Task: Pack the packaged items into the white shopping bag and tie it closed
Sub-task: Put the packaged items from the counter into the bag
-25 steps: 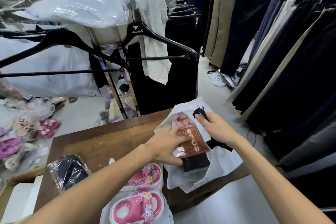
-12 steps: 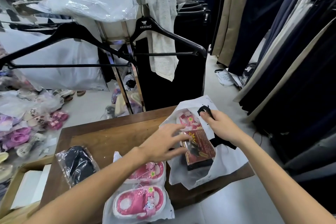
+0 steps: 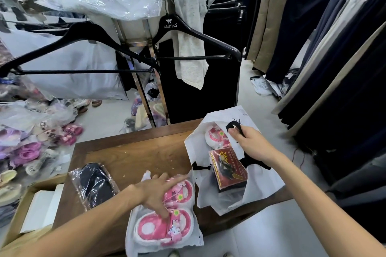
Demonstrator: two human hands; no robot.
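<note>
The white shopping bag (image 3: 261,185) lies open on the right end of the wooden table (image 3: 133,152). Inside it sit a red-and-black box (image 3: 228,170) and a packaged pair of pink slippers (image 3: 215,137). My right hand (image 3: 250,144) grips the bag's upper edge at its black handle, holding the mouth open. My left hand (image 3: 156,193) lies with spread fingers on a second bagged pair of pink slippers (image 3: 165,221) at the table's front edge. A clear packet with a dark item (image 3: 94,183) lies to the left.
A clothes rack with black hangers (image 3: 173,33) and a grey cloth stands just behind the table. Dark trousers hang along the right. Bagged slippers (image 3: 31,144) are piled on the floor at left. A cardboard box (image 3: 31,210) stands against the table's left side.
My left hand has left the red-and-black box in the bag and moved down-left onto the pink slipper packet on the table. My right hand keeps its hold on the bag's edge.
</note>
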